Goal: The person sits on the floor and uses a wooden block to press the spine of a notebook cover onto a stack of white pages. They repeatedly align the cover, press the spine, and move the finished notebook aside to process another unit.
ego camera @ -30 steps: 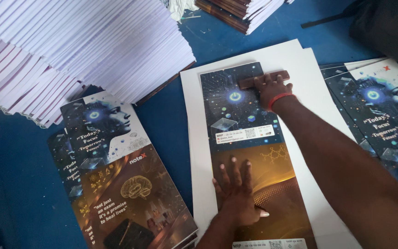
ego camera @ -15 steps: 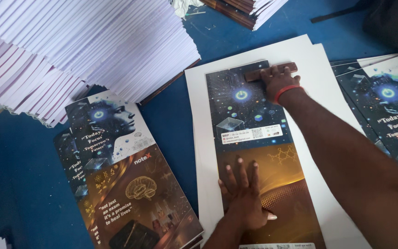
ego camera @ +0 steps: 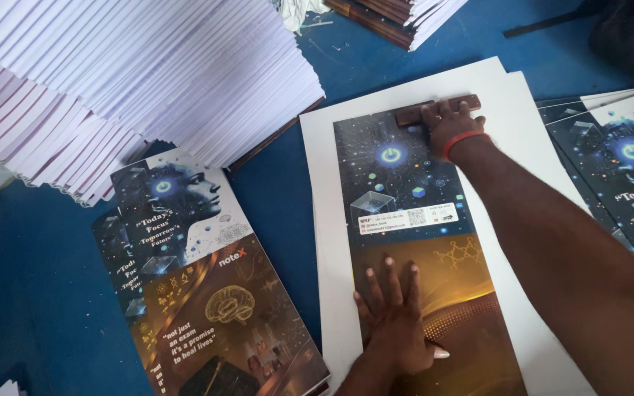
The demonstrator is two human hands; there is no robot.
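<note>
White rectangular label (ego camera: 407, 218) across the middle of the dark printed cover (ego camera: 420, 242)

Both forearms are bare, with no sleeve in view on either. The right hand (ego camera: 449, 121), in the upper middle of the frame, wears a thin red band around the wrist. The left hand (ego camera: 398, 323), at the lower middle, wears nothing; one long pale nail shows at its right edge.
</note>
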